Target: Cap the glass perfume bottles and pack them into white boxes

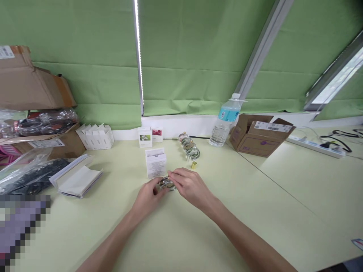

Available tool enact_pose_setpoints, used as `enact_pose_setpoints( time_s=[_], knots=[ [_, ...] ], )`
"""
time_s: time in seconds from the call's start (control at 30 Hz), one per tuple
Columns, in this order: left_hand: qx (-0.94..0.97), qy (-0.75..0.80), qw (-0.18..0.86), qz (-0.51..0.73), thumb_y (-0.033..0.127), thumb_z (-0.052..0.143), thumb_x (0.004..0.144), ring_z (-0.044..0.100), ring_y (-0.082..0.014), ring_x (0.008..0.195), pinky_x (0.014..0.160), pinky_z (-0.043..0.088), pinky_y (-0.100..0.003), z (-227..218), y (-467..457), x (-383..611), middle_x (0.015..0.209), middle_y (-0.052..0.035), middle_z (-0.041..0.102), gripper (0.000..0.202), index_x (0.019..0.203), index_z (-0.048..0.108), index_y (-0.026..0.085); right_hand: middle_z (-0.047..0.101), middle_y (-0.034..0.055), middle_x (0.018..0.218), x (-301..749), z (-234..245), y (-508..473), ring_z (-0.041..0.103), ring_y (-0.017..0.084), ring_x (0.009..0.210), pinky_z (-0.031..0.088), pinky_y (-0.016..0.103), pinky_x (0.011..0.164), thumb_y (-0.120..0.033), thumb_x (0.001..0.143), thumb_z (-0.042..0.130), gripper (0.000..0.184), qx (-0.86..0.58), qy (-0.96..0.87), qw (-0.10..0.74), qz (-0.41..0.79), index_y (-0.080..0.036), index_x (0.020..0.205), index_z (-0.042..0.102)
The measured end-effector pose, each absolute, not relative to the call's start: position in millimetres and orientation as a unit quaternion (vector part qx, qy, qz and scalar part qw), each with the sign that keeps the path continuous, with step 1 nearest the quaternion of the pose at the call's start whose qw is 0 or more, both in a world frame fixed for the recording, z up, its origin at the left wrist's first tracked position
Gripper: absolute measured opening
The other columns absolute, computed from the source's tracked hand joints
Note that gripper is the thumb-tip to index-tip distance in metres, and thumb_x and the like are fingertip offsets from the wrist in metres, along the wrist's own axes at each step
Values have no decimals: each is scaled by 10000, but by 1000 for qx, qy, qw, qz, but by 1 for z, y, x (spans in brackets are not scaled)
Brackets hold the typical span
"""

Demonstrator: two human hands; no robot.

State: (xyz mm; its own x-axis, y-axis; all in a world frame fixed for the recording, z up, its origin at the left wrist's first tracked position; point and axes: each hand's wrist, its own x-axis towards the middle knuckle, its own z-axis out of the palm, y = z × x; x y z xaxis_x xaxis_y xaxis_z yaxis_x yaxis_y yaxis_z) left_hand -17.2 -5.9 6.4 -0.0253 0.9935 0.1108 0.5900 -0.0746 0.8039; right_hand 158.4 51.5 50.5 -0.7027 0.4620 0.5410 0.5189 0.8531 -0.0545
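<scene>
Left of the bottle (224,122) and nearer the person, two bare hands meet over one clear, shiny glass piece (168,184) on the smooth pale table (241,226). The left hand (148,194) curves around its side, thumb and fingers set narrowly against it. The right hand (189,186) has its fingertips drawn together at the top, where a speck of gold shows; whether they pinch it or only touch it, I cannot tell.

Just left of the bottle lies one row of round, glassy discs (188,145), overlapping too closely to count. Nearer than the bottle stands one gold metal cap (194,165), a short cylinder.

Further left of the bottle, beyond the hands, one white box (155,166) stands upright, printed in fine text. Behind it are two small picture boxes (145,138), one with a green image, the other with red. Far left of the bottle, a white row of slim boxes (96,138) has its flaps up, with two brown cartons (36,88) beyond it, one above the other.

Right of the bottle, just beside it, sits one open cardboard box (256,141); well past that, one white power strip (316,146). Behind the bottle hang green fabric blinds (193,56), lightly creased.
</scene>
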Motion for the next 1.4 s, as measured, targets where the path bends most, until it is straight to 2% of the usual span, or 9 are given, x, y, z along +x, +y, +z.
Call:
enact_pose_setpoints(
  time_s=[0.2, 0.57, 0.73, 0.93, 1.17, 1.4],
  knots=[
    [641, 615, 282, 363, 398, 506, 824, 422, -119, 550, 546, 328, -220, 7, -6, -17, 628, 41, 510, 300, 1062, 594, 239, 653, 57, 793, 155, 50, 50, 587, 152, 715, 421, 290, 653, -211, 955, 406, 266, -246, -924, 255, -143, -119, 1054, 635],
    [639, 606, 288, 377, 412, 501, 820, 410, -115, 539, 529, 327, -217, 8, -6, -16, 641, 35, 511, 332, 1075, 598, 223, 650, 73, 765, 152, 50, 44, 593, 174, 701, 401, 320, 622, -203, 947, 412, 288, -246, -917, 230, -215, -75, 1109, 612],
    [632, 614, 293, 371, 433, 502, 816, 404, -118, 536, 533, 328, -221, 11, -7, -15, 628, 35, 500, 345, 1064, 601, 214, 664, 81, 784, 152, 47, 44, 601, 174, 715, 404, 318, 614, -228, 948, 414, 298, -249, -915, 242, -205, -89, 1126, 607],
    [637, 612, 287, 371, 404, 495, 825, 408, -118, 540, 532, 318, -219, 10, -7, -15, 618, 40, 491, 309, 1057, 598, 228, 686, 70, 856, 157, 41, 49, 616, 151, 754, 433, 284, 656, -254, 947, 431, 285, -255, -915, 285, -131, -127, 1122, 616],
    [642, 609, 289, 367, 426, 477, 834, 414, -117, 543, 533, 324, -218, 12, -7, -16, 652, 31, 526, 338, 1075, 596, 222, 684, 101, 839, 153, 43, 41, 616, 190, 785, 429, 321, 650, -259, 949, 419, 336, -256, -912, 246, -203, -71, 1169, 591],
    [639, 610, 283, 372, 387, 473, 831, 406, -113, 541, 531, 326, -215, 13, -8, -15, 640, 35, 511, 320, 1075, 599, 221, 691, 110, 862, 152, 44, 38, 623, 194, 799, 438, 321, 662, -312, 945, 431, 360, -268, -910, 252, -189, -80, 1164, 596]
  ],
)
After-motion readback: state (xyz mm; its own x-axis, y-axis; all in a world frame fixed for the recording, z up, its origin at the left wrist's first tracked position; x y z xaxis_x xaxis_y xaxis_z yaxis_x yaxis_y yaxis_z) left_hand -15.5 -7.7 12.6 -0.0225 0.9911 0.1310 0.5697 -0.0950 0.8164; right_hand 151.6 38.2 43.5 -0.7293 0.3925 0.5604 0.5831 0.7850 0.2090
